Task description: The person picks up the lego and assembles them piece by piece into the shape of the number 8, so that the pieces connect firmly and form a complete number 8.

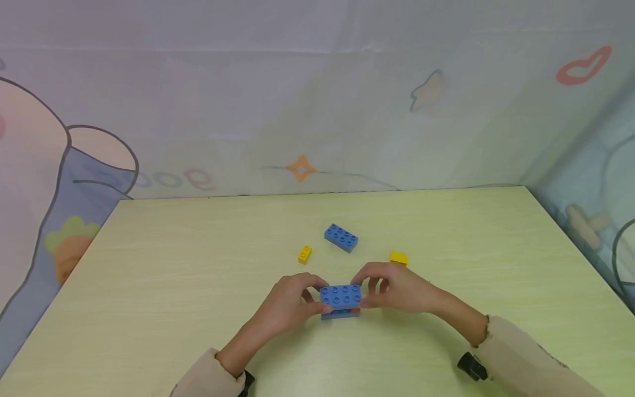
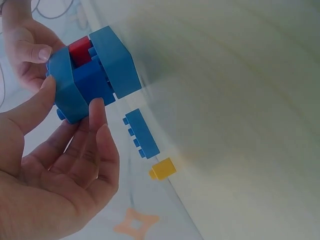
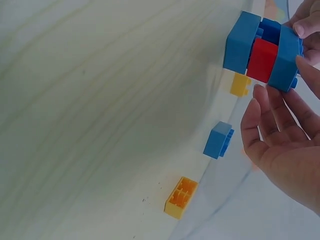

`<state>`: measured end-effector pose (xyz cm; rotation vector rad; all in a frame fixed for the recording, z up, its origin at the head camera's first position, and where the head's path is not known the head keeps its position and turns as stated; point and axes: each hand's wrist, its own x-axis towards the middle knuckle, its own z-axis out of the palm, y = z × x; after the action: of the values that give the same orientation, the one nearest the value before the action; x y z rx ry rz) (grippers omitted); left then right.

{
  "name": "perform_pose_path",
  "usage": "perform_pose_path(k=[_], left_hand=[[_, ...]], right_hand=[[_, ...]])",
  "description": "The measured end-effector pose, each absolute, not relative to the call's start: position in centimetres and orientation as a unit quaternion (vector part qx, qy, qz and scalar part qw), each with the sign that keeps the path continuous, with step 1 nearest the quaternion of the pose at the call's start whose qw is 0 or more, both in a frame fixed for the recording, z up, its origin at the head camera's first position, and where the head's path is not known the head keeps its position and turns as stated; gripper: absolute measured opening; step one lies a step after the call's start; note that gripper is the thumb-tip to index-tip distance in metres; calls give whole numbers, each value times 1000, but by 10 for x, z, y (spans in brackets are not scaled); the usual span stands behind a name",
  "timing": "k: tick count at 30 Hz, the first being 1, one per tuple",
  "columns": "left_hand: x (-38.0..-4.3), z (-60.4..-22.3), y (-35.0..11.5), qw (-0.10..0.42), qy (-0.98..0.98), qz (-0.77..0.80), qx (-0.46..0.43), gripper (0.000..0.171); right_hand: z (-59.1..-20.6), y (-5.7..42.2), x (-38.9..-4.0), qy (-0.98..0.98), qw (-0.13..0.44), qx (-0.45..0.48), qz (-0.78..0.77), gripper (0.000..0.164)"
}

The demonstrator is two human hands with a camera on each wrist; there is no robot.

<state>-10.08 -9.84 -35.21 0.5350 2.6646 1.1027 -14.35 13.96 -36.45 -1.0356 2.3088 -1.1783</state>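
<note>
A light blue eight-stud brick (image 1: 340, 296) forms the top of a small stack at the table's near middle. My left hand (image 1: 285, 303) pinches its left end between thumb and fingers. At its right end, the thumb and fingers of my right hand (image 1: 397, 286) grip the same brick. Beneath it, a red brick (image 3: 262, 60) and a darker blue brick (image 2: 92, 80) sit side by side with a gap between. Another light blue brick (image 1: 340, 315) makes up the bottom layer, mostly covered in the head view.
Beyond the hands lie a loose blue brick (image 1: 341, 237) and a small yellow brick (image 1: 305, 254). A second yellow brick (image 1: 398, 257), partly behind the right hand, shows its hollow underside in the right wrist view. A printed curtain (image 1: 238, 110) hangs behind the table (image 1: 173, 264).
</note>
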Motion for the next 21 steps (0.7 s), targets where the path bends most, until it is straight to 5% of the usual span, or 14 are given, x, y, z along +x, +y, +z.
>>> perform_pose_path(k=[21], left_hand=[[-100,-353,-99,111,905,374,169,32]], right_hand=[[-364,183,-172,883,94,-248,-388,33]])
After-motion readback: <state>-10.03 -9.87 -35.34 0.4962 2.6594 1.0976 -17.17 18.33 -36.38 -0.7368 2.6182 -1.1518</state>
